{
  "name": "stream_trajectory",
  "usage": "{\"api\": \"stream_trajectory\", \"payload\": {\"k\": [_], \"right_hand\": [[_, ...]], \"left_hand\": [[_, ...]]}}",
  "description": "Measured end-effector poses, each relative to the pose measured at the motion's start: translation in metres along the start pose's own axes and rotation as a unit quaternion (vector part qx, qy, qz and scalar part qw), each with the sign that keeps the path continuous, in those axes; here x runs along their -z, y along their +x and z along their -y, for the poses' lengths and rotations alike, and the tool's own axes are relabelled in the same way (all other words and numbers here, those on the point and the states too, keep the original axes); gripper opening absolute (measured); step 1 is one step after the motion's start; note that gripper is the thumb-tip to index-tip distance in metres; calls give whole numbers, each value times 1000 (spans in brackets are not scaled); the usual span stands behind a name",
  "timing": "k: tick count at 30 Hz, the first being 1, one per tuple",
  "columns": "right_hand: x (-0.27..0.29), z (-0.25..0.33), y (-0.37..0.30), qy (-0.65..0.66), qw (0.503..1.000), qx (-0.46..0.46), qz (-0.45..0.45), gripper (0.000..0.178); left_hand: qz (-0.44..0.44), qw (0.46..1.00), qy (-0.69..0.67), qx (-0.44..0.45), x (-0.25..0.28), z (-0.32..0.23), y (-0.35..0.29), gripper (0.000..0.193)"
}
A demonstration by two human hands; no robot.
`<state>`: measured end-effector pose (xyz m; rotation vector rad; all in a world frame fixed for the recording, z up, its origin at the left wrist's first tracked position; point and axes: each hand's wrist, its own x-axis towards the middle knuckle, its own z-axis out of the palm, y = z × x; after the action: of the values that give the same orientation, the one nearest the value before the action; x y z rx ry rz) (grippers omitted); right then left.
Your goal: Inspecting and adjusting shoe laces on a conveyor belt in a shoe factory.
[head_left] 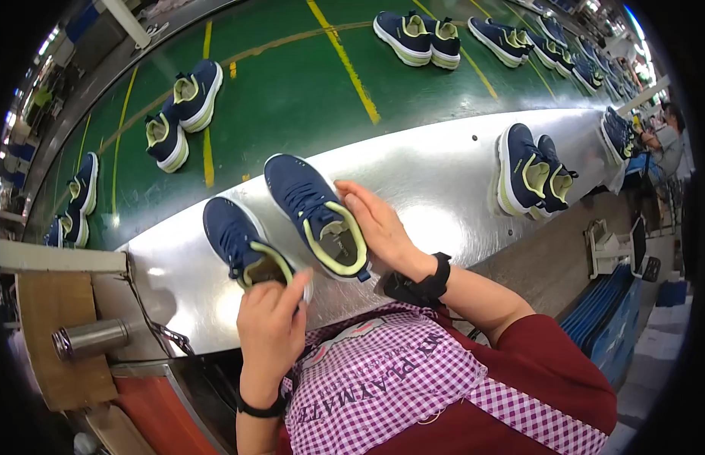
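The right-hand navy shoe (299, 193) lies on the metal desk (436, 163), long axis slanting from its heel by the near edge to its toe at the far edge. The right hand (384, 233) is nearer to it, flat along its right side, fingers straight rather than wrapped. Just beside it, toward the desk's left end, the left-hand navy shoe (235, 233) points much the same way; the left hand (273, 322) sits at its heel, fingers bent. Whether that grip pinches the collar, I cannot tell. Beyond the far edge runs a green belt (284, 91).
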<state>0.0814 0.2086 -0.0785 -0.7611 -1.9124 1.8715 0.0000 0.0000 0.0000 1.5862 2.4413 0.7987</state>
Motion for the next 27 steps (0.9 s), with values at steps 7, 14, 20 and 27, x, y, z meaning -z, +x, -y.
{"api": "stream_trajectory", "payload": {"k": [7,14,20,27], "right_hand": [[-43,19,-26,-138,982,85,92,37],[3,3,95,-2,998,59,-10,35],[16,-2,117,217,975,-46,-1,30],[6,7,114,111,992,-17,59,29]], "left_hand": [[122,974,108,159,24,-24,0,64],[22,990,117,77,13,-3,16,49],[34,997,63,-27,22,58,113,50],[24,984,174,9,25,129,273,62]]}}
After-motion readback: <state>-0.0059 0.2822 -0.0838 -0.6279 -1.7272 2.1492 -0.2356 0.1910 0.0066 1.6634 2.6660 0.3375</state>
